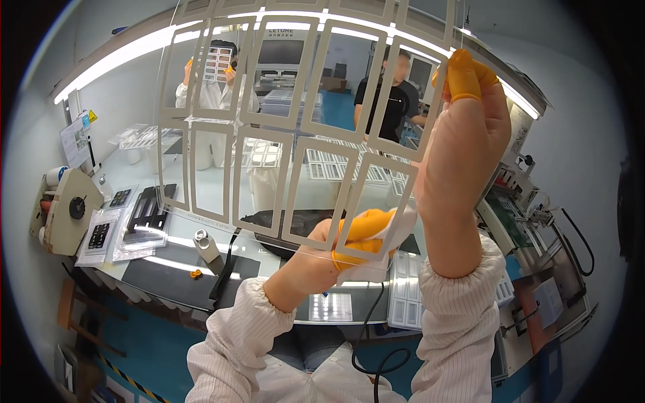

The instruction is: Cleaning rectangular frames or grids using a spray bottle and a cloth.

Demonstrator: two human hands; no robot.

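A large clear sheet (293,181) printed with rows of pale grey rectangular outlines is raised in front of me, slightly tilted. Its upper right edge is pinched by my right hand (468,134), whose fingertips wear orange-yellow finger cots. Lower down, my left hand (336,252), also in finger cots, shows through the bottom right part of the sheet. Bunched in its closed fingers is a white cloth (402,232), close behind the sheet; whether it presses on the surface I cannot tell.
On the table stand a small bottle (206,246) and orange finger cots (195,274). A tape dispenser-like machine (64,208) sits left; printed panels (405,295) lie right. A black cable (366,339) hangs near my lap. Beyond are a person in black (393,101) and one in white (218,94).
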